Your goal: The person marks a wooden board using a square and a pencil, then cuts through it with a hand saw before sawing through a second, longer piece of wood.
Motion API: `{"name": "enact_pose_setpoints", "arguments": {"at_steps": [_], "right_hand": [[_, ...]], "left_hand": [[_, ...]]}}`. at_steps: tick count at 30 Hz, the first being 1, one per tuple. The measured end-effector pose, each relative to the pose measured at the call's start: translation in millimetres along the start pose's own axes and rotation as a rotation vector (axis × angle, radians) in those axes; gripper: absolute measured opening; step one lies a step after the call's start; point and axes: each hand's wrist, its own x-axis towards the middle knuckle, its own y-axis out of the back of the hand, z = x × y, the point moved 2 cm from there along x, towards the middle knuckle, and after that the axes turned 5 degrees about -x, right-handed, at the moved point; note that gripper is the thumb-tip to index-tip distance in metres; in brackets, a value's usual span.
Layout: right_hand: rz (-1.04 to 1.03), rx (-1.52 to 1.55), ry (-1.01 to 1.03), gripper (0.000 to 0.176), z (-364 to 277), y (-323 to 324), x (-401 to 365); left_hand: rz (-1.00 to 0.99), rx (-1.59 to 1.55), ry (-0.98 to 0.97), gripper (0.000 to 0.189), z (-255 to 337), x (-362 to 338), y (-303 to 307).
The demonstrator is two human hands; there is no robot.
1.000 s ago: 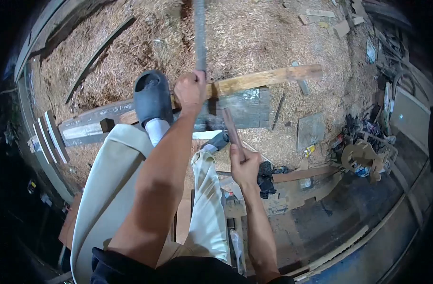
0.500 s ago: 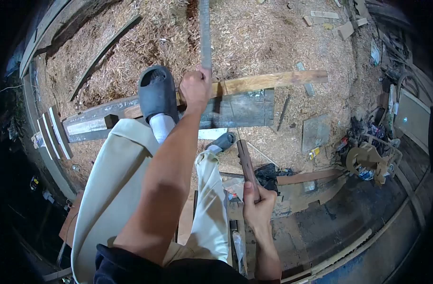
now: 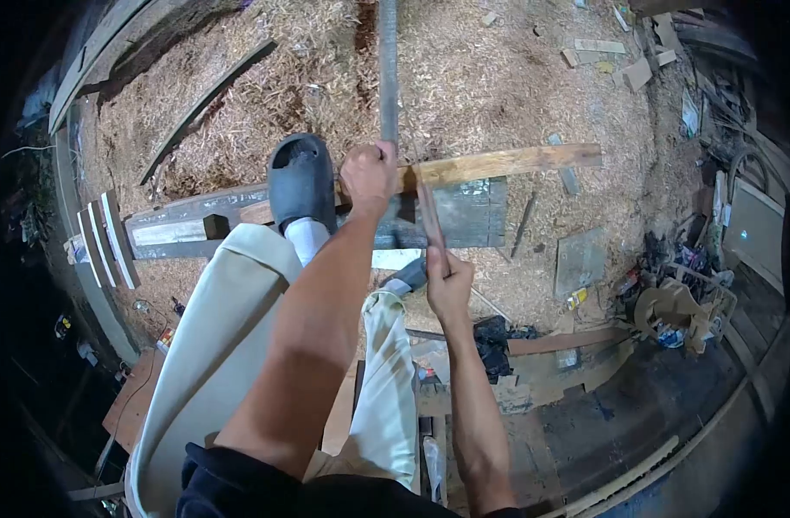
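My left hand (image 3: 369,175) is closed over a light brown, slightly curved wooden strip (image 3: 498,164) lying along a dark, worn plank (image 3: 464,211). At its fingers ends a long grey bar (image 3: 389,73), which runs away to the far side. My right hand (image 3: 451,283) grips the brown wooden handle (image 3: 431,220) of a saw. Its thin blade, nearly edge-on and hard to see, meets the strip just right of my left hand. A dark slipper (image 3: 301,183) on my foot presses on the strip and plank, left of my left hand.
Wood shavings (image 3: 490,86) cover the ground. A dark curved strip (image 3: 206,99) and several pale-edged pieces (image 3: 107,237) lie at left. A grey board (image 3: 580,263), a black plastic bag (image 3: 491,345) and a cardboard piece (image 3: 671,311) lie at right. My other slippered foot (image 3: 409,274) stands behind the plank.
My right hand has pushed the saw forward, so its handle now reaches over the plank close to the strip. My left hand keeps its place on the strip; the view has shifted slightly.
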Motion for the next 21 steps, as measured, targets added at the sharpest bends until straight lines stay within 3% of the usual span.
{"name": "enact_pose_setpoints", "arguments": {"at_steps": [3, 6, 9, 11, 13, 17, 19, 21], "right_hand": [[0.018, -0.146, -0.233, 0.033, -81.0, 24.5, -23.7], [-0.068, -0.196, -0.362, 0.03, -93.5, 62.4, -88.1], [-0.06, -0.274, -0.3, 0.03, -99.6, 66.3, -84.8], [0.063, -0.255, -0.13, 0.029, -71.8, 32.0, -37.5], [0.074, -0.12, -0.211, 0.03, -67.4, -10.2, 15.7], [0.01, -0.148, -0.136, 0.033, -32.7, 5.7, 18.8], [-0.122, -0.153, -0.127, 0.039, -22.4, 15.3, 28.5], [-0.069, -0.163, -0.151, 0.042, -39.7, 5.7, 23.9]], "left_hand": [[-0.017, 0.002, 0.077, 0.032, -0.4, -0.8, 1.2], [-0.021, 0.003, 0.014, 0.032, -0.4, -1.2, 1.4], [-0.065, -0.016, 0.066, 0.034, -0.2, -5.4, -2.8], [-0.102, 0.016, 0.063, 0.037, -5.4, -9.1, -4.1], [-0.075, 0.048, 0.067, 0.036, -4.7, -3.6, -3.4], [-0.075, 0.03, 0.091, 0.036, 0.8, -0.6, 1.4], [-0.075, 0.016, 0.083, 0.037, 3.7, 3.8, -1.3], [-0.109, 0.025, 0.138, 0.037, 1.8, 3.3, -0.1]]}}
